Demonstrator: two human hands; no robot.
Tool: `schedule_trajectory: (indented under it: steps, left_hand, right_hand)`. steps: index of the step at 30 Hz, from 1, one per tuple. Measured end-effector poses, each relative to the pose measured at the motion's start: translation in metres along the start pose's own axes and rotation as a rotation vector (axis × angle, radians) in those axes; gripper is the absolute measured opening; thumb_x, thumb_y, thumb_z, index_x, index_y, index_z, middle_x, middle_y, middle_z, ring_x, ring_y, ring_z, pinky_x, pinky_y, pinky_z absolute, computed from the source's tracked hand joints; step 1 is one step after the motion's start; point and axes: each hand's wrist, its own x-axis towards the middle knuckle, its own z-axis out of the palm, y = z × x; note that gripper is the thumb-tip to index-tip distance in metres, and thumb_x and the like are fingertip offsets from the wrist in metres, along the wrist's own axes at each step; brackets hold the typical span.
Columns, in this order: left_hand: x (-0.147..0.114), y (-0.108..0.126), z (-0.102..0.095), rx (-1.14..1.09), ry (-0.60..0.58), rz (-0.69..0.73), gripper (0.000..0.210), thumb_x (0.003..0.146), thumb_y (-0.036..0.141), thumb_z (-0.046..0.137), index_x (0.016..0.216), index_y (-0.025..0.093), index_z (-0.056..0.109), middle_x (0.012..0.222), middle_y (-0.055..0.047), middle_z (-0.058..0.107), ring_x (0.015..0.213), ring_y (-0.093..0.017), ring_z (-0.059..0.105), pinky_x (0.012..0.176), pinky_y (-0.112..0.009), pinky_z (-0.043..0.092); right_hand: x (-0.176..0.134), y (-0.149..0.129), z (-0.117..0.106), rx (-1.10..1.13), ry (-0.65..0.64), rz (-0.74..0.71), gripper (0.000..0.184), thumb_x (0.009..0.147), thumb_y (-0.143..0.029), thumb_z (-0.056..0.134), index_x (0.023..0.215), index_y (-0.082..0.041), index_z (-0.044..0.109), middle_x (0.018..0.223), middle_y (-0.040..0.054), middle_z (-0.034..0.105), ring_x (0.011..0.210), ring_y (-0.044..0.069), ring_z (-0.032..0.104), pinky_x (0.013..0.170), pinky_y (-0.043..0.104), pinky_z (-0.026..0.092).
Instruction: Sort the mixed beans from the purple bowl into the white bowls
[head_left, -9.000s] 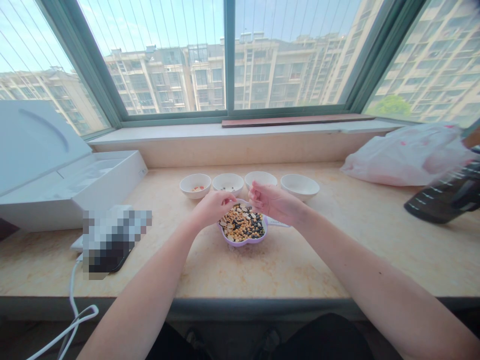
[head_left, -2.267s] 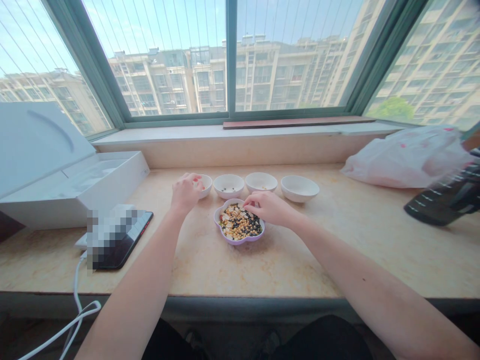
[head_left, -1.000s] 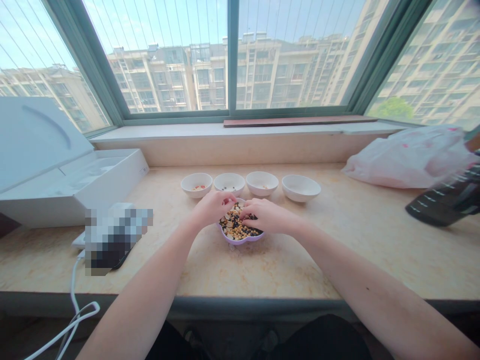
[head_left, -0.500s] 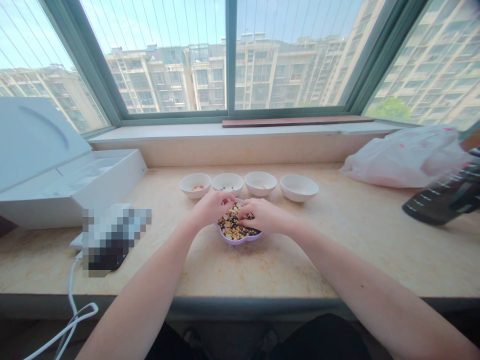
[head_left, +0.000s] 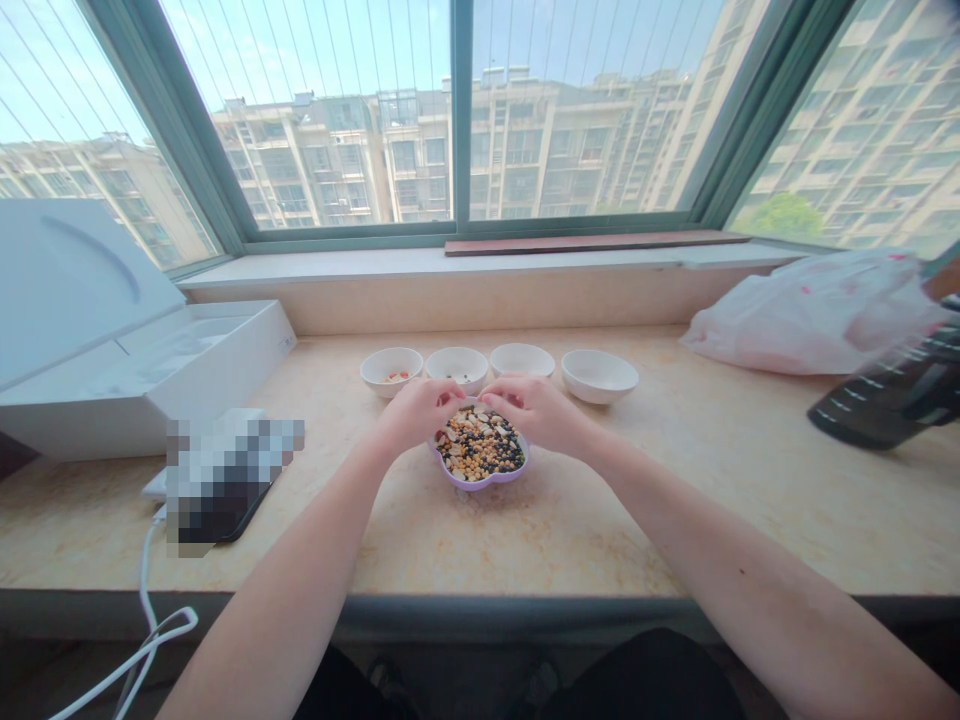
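Fingers [head_left: 448, 396] of the left hand [head_left: 417, 411] and right hand [head_left: 534, 409] are narrowly curled, nearly meeting; whether they pinch anything I can't tell. Just below them sits the purple bowl [head_left: 484, 484] of mixed beans [head_left: 484, 446]; beyond them four white bowls [head_left: 600, 372] line the counter [head_left: 570, 540].

Left hand [head_left: 427, 408] and right hand [head_left: 531, 408] close together over the far side of the purple bowl [head_left: 489, 484], fingers curled, can't tell if either holds anything. Bowl has mixed beans [head_left: 484, 448] in it, yellow, black and pale flat pieces. Four white bowls [head_left: 600, 394] in a row behind, open box [head_left: 214, 375] at left, plastic bag [head_left: 810, 318] and dark jug [head_left: 870, 412] at right.
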Motion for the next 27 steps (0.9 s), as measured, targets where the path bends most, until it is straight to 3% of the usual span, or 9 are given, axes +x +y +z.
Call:
schedule_trajectory:
  steps: [7,10,16,23,27]
  left_hand:
    - [-0.0002,0.0011,-0.0004,0.002,0.011,-0.019,0.025,0.092,0.028,0.053,0.093,0.019,0.076,0.067,-0.002,0.069,0.062,-0.015,0.062,0.061,-0.025,0.044]
    - [-0.0007,0.0023,-0.0003,-0.012,-0.013,-0.025,0.025,0.093,0.028,0.053,0.092,0.019,0.076,0.067,-0.002,0.069,0.058,-0.014,0.062,0.059,-0.025,0.043]
    - [-0.0008,0.0031,-0.0008,-0.011,-0.013,0.000,0.023,0.091,0.028,0.055,0.090,0.019,0.076,0.067,-0.003,0.069,0.063,-0.015,0.063,0.059,-0.025,0.044]
    - [-0.0010,0.0024,0.0002,-0.030,-0.031,-0.022,0.024,0.093,0.029,0.053,0.091,0.019,0.075,0.066,-0.001,0.067,0.058,-0.014,0.061,0.059,-0.025,0.044]
    - [0.0000,0.0017,0.0015,-0.008,0.023,-0.017,0.023,0.092,0.026,0.054,0.091,0.019,0.075,0.070,-0.002,0.067,0.061,-0.014,0.060,0.065,-0.027,0.047]
  right_hand:
    - [-0.0014,-0.0026,-0.0030,-0.027,0.353,-0.058,0.018,0.091,-0.032,0.064,0.092,-0.019,0.076,0.078,0.0028,0.064,0.061,0.012,0.049,0.060,0.028,0.040]
    - [-0.0030,-0.0001,-0.0022,-0.080,0.446,-0.111,0.017,0.091,-0.033,0.064,0.094,-0.021,0.076,0.079,0.0027,0.063,0.061,0.013,0.049,0.060,0.028,0.040]
    - [-0.0058,0.0019,-0.0011,-0.168,0.505,-0.137,0.018,0.092,-0.033,0.061,0.092,-0.024,0.077,0.082,0.0042,0.067,0.063,0.015,0.052,0.064,0.031,0.044]
    - [-0.0059,0.0024,-0.0016,-0.196,0.478,-0.121,0.018,0.092,-0.035,0.061,0.089,-0.025,0.076,0.086,0.0051,0.068,0.066,0.015,0.054,0.065,0.032,0.046]
    - [-0.0055,0.0002,-0.0026,-0.161,0.501,-0.121,0.020,0.092,-0.039,0.061,0.088,-0.023,0.074,0.080,0.0040,0.066,0.063,0.015,0.051,0.064,0.032,0.045]
